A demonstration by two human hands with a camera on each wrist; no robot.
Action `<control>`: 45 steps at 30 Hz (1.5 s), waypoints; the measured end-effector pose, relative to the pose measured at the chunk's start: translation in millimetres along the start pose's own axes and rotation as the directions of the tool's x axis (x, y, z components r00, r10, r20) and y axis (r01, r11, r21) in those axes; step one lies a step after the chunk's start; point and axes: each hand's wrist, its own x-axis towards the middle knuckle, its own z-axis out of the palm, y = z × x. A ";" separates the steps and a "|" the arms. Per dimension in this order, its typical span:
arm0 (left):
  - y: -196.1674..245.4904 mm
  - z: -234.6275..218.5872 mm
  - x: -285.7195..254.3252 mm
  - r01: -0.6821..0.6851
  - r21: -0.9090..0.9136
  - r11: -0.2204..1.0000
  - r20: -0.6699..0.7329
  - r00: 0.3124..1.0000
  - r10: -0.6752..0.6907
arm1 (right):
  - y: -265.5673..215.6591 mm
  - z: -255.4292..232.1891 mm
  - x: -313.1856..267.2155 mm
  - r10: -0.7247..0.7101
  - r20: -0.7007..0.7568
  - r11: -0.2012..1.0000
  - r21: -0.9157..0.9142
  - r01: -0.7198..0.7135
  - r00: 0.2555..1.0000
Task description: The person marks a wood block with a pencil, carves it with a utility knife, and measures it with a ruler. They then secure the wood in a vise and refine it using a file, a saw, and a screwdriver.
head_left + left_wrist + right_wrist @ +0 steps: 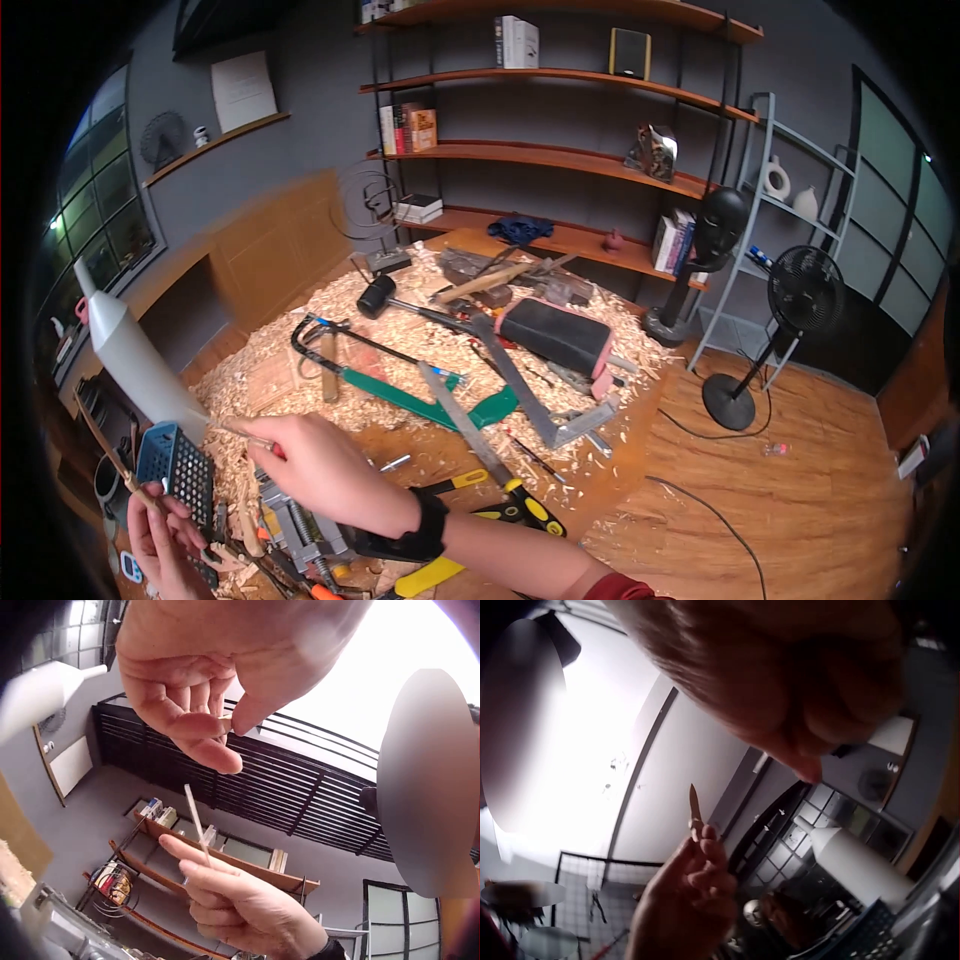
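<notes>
At the lower left of the head view, my left hand (165, 545) pinches a slim pointed piece of wood (695, 801) between thumb and fingertips, its tip upward in the right wrist view. My right hand (325, 470) is to the right of it, over the table, and grips a thin, blade-like tool (196, 817) that sticks out past the fingers. The two hands are apart. Below the right hand is a metal vise (300, 530), partly hidden by the hand and wrist.
Wood shavings (260, 375) cover much of the table. A green hacksaw (400, 398), a black mallet (377, 297), a handsaw (460, 415) and a black-and-pink block (555, 335) lie beyond the hands. A blue basket (175, 455) stands beside the left hand.
</notes>
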 end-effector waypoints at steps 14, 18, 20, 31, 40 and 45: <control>-20.2 -8.9 9.4 -0.005 0.044 0.999 -0.032 0.999 0.007 | 20.9 10.7 -5.0 -0.107 -0.038 0.937 -0.338 0.088 0.994; -28.3 -19.0 13.1 -0.017 0.085 0.996 0.037 0.999 0.014 | 13.4 13.9 -3.6 0.000 -0.005 0.966 -0.257 -0.001 1.000; -33.8 -22.8 15.9 -0.018 0.089 0.996 0.046 0.999 0.014 | 12.3 10.0 -6.9 -0.073 0.021 0.945 -0.318 0.076 0.997; -30.6 -18.0 11.0 -0.045 0.123 0.991 0.051 0.998 0.039 | 7.2 4.6 1.1 -0.105 -0.010 0.932 -0.349 0.095 0.994; -13.0 2.1 2.4 0.004 0.117 0.993 0.099 0.995 -0.015 | 23.6 6.7 -1.5 -0.131 0.033 0.912 -0.388 0.133 0.991; 0.5 14.0 -11.6 0.097 0.181 0.979 0.133 0.984 -0.122 | 22.8 -8.9 -7.7 0.013 0.022 0.912 -0.411 -0.003 1.000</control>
